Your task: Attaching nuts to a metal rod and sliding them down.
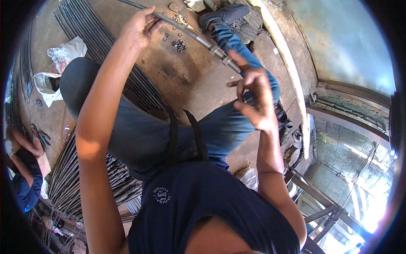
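A long metal rod (179, 27) with a threaded end slants across the upper middle of the head view. My left hand (137, 31) is closed on its plain shank, the fingers and thumb around it. Two hex nuts (214, 50) sit on the threaded part, a short way apart. At the threaded tip is my right hand (260, 99), its thumb and fingers spread; whether a fingertip touches the rod I cannot tell. Several loose nuts (179, 45) lie on the floor beyond the rod.
Long dark rods (91, 27) lie side by side at the left, and another bundle (80, 178) lies nearer. White plastic bags (69, 53) rest beside them. A pale pole (292, 72) runs along the right. At far left sits another person (26, 169).
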Demonstrator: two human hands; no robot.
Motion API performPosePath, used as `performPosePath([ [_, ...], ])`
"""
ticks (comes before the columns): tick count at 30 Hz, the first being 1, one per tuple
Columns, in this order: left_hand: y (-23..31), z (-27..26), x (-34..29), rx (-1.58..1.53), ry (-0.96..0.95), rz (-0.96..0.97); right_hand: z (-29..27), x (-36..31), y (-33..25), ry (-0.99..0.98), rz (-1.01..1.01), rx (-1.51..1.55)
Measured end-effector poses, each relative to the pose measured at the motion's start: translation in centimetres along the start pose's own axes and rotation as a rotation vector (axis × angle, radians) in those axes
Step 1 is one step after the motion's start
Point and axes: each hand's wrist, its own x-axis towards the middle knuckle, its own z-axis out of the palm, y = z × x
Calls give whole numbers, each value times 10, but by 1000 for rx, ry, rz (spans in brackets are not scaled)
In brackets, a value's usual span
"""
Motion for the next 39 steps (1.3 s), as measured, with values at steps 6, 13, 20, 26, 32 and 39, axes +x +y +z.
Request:
performPosePath([
  [6,0,-6,11,-45,-13,27,-1,-12,0,-229,322,-206],
  [13,8,22,-21,-13,32,33,8,5,-13,21,40,15],
  [20,0,-6,11,-29,-76,-2,-6,-6,-7,-108,327,-107],
  [26,2,-1,7,-61,-25,4,5,6,-6,93,34,78],
  [32,1,-4,7,-71,-34,-13,-9,1,-1,-199,388,-82],
  [39,-1,-4,9,-45,-20,18,8,11,-8,67,-46,-8],
])
